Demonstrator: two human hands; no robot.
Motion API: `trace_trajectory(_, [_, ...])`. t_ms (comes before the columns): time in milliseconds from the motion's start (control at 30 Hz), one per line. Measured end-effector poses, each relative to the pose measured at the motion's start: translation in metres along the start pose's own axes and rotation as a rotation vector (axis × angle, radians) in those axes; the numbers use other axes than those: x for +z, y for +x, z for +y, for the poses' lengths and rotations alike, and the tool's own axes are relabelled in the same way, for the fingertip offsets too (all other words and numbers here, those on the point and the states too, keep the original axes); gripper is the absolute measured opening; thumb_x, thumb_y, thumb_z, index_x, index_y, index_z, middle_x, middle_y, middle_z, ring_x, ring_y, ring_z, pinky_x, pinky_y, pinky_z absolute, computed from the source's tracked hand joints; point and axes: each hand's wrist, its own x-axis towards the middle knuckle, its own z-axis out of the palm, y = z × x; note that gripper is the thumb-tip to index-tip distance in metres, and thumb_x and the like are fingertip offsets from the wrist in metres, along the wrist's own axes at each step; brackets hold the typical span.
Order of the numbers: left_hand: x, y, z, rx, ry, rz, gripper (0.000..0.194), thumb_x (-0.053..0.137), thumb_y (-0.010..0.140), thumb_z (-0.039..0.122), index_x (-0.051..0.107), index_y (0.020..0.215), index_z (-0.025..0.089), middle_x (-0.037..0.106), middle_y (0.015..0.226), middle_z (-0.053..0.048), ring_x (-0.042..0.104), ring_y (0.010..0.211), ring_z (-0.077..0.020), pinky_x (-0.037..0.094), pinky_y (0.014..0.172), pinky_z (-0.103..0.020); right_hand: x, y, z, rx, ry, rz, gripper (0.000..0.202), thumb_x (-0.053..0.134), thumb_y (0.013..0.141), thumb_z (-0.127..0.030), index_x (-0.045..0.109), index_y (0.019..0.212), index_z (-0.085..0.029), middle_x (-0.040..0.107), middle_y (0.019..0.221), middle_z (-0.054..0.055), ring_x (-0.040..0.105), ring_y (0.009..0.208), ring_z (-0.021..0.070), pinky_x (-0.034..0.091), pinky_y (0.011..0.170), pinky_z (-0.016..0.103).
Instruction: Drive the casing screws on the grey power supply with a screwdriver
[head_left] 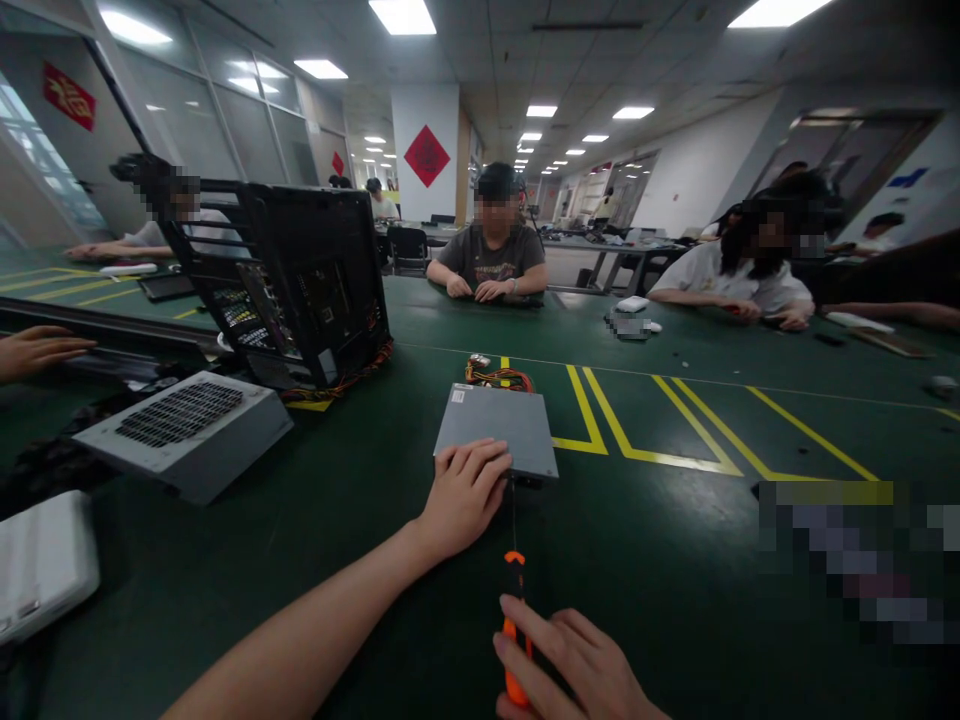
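A grey computer power supply (495,420) lies flat on the green table, its bundle of coloured cables (501,376) spilling out behind it. My left hand (469,495) rests on its near left part, fingers laid over the top and front edge. Below and to the right, my right hand (566,660) has its fingers closed around an orange and black screwdriver (515,580). The screwdriver's thin shaft points away from me, up to the near face of the power supply. Whether its tip sits in a screw is too small to tell.
A second power supply (187,425) with a grille lies at left, before an open black computer case (311,280). A white device (45,560) is at near left. Another person's hand (45,352) reaches in at far left. Several people sit around the table; yellow tape (675,463) marks its surface.
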Motion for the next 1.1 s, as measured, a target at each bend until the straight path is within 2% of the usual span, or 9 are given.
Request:
trace_trajectory(133, [0.000, 0.000, 0.000, -0.004, 0.007, 0.003, 0.024, 0.045, 0.085, 0.022, 0.050, 0.108, 0.021, 0.055, 0.118, -0.003, 0.046, 0.111, -0.0172, 0.029, 0.087, -0.035, 0.001, -0.001, 0.000, 0.019, 0.034, 0.090, 0.019, 0.050, 0.082, -0.028, 0.055, 0.088, -0.011, 0.068, 0.086, 0.015, 0.064, 0.069, 0.0145, 0.051, 0.057, 0.021])
trace_trajectory(333, [-0.001, 0.000, 0.000, 0.005, 0.022, -0.009, 0.025, 0.045, 0.084, 0.023, 0.050, 0.109, 0.021, 0.054, 0.119, -0.005, 0.045, 0.111, -0.0184, 0.029, 0.086, -0.036, -0.002, -0.002, -0.007, 0.133, -0.061, 0.077, 0.015, 0.051, 0.079, -0.021, 0.055, 0.092, -0.013, 0.068, 0.086, 0.012, 0.065, 0.074, 0.0164, 0.054, 0.064, 0.022])
trace_trajectory(467, [-0.001, -0.001, 0.000, 0.004, 0.010, -0.005, 0.024, 0.043, 0.085, 0.023, 0.050, 0.109, 0.021, 0.054, 0.119, -0.004, 0.045, 0.111, -0.0182, 0.029, 0.086, -0.036, -0.002, -0.010, -0.017, 0.363, 0.008, 0.087, 0.024, 0.049, 0.080, -0.022, 0.052, 0.103, -0.013, 0.063, 0.093, 0.014, 0.064, 0.081, 0.0185, 0.055, 0.064, 0.021])
trace_trajectory(533, [-0.001, -0.001, 0.000, 0.000, -0.001, -0.010, 0.024, 0.042, 0.086, 0.023, 0.049, 0.109, 0.021, 0.054, 0.120, -0.004, 0.045, 0.112, -0.0181, 0.028, 0.086, -0.036, 0.001, -0.015, -0.022, 0.612, 0.180, 0.069, 0.030, 0.051, 0.080, -0.024, 0.048, 0.108, -0.014, 0.060, 0.098, 0.014, 0.064, 0.083, 0.0194, 0.055, 0.066, 0.024])
trace_trajectory(633, [-0.001, -0.002, -0.001, -0.003, -0.015, -0.011, 0.024, 0.042, 0.086, 0.023, 0.049, 0.109, 0.021, 0.054, 0.119, -0.003, 0.044, 0.112, -0.0177, 0.028, 0.087, -0.037, 0.009, -0.018, -0.028, 1.009, 0.638, 0.110, 0.030, 0.049, 0.081, -0.024, 0.044, 0.110, -0.018, 0.061, 0.098, 0.010, 0.065, 0.081, 0.0192, 0.055, 0.070, 0.029])
trace_trajectory(733, [-0.001, -0.003, -0.001, 0.001, -0.021, -0.010, 0.024, 0.042, 0.086, 0.022, 0.049, 0.109, 0.021, 0.054, 0.119, -0.003, 0.044, 0.113, -0.0177, 0.028, 0.087, -0.037, 0.018, -0.008, -0.030, 1.303, 1.133, 0.290, 0.024, 0.053, 0.078, -0.026, 0.050, 0.100, -0.018, 0.060, 0.101, 0.010, 0.063, 0.087, 0.0221, 0.055, 0.067, 0.033])
trace_trajectory(833, [-0.002, -0.003, -0.001, -0.003, -0.023, -0.009, 0.024, 0.042, 0.086, 0.022, 0.049, 0.109, 0.021, 0.053, 0.120, -0.004, 0.044, 0.113, -0.0178, 0.028, 0.087, -0.036, 0.024, 0.012, -0.033, 1.623, 1.482, 0.493, 0.019, 0.062, 0.072, -0.023, 0.055, 0.088, -0.017, 0.061, 0.084, 0.005, 0.062, 0.072, 0.0147, 0.049, 0.049, 0.021])
trace_trajectory(933, [-0.002, -0.003, -0.001, -0.001, -0.021, -0.009, 0.024, 0.041, 0.086, 0.022, 0.049, 0.109, 0.021, 0.053, 0.120, -0.004, 0.044, 0.113, -0.0181, 0.027, 0.088, -0.037, 0.029, 0.030, -0.038, 1.721, 1.614, 0.595, 0.017, 0.067, 0.068, -0.023, 0.055, 0.079, -0.017, 0.057, 0.072, 0.000, 0.052, 0.052, 0.0069, 0.032, 0.033, 0.013])
trace_trajectory(1100, [-0.002, -0.003, -0.001, 0.001, -0.010, -0.002, 0.024, 0.043, 0.085, 0.022, 0.049, 0.109, 0.021, 0.054, 0.119, -0.004, 0.044, 0.112, -0.0181, 0.028, 0.087, -0.036, 0.033, 0.045, -0.046, 1.790, 1.699, 0.654, 0.014, 0.057, 0.077, -0.031, 0.055, 0.081, -0.017, 0.057, 0.073, 0.001, 0.051, 0.054, 0.0063, 0.036, 0.039, 0.015])
